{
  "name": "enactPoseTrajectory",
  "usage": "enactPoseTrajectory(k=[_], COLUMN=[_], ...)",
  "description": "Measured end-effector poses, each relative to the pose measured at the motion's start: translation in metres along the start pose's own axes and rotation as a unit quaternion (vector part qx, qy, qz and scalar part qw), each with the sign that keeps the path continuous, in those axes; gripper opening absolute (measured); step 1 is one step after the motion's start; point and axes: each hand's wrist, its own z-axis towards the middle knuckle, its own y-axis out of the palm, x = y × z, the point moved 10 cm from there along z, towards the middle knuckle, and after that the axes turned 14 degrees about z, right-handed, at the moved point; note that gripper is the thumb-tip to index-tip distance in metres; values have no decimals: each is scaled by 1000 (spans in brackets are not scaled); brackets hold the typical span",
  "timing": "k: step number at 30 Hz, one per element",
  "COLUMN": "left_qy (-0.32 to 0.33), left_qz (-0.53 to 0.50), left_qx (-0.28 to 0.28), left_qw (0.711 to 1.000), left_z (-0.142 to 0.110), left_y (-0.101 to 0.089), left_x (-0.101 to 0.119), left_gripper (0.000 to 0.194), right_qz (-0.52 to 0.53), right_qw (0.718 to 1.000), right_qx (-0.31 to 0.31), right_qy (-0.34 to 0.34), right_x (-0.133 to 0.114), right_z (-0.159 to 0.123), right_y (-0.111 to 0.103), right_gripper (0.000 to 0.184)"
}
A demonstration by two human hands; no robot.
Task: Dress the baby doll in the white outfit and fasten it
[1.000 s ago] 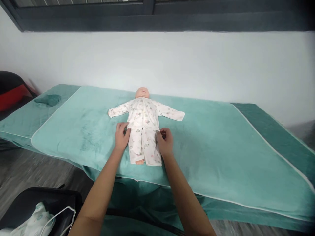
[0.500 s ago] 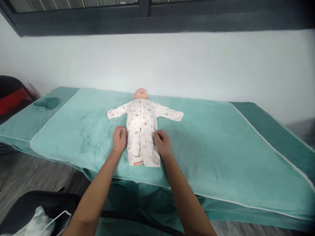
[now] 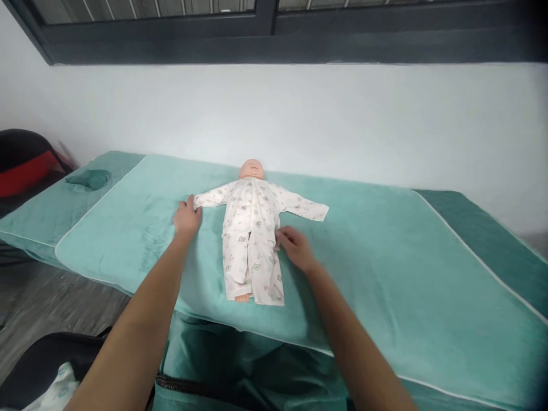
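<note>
A baby doll (image 3: pixel 252 228) in white printed pyjamas lies on its back on a teal towel (image 3: pixel 363 268), arms spread, head towards the wall. My left hand (image 3: pixel 186 217) rests at the cuff of the doll's left-side sleeve, fingers curled around the sleeve end. My right hand (image 3: pixel 294 246) lies beside the doll's waist on the right, fingers loosely bent and touching the hem of the pyjama top.
The towel covers a teal padded table (image 3: pixel 483 228) against a white wall under a dark window frame. A small green cloth (image 3: pixel 88 178) lies at the table's far left. A black and red chair (image 3: pixel 21 165) stands left; a black bag (image 3: pixel 38 377) with white fabric sits bottom left.
My left hand has moved from the doll's waist up and left to the sleeve cuff. My right hand shifted slightly right, staying by the waist. The camera moved a little closer.
</note>
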Motion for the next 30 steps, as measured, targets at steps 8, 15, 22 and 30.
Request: enactPoseTrajectory(k=[8,15,22,30], left_qy=[12,-12,49,19], left_qz=[46,50,77,63], left_qx=[13,33,99,66], left_qw=[999,998,991,996], left_z=[0,1,-4,3], left_y=[-2,-1,-13,-1], left_x=[8,6,21,14], left_gripper=[53,53,58,46], right_qz=[-272,-248,-214,-299], right_qw=[919,940,929,900], right_qx=[273,227,296,279], right_qy=[84,65,56,149], right_x=[67,80,74,79], right_z=[68,90,76,63], right_y=[-142,-144,-159,-163], right_gripper=[31,18,26,40])
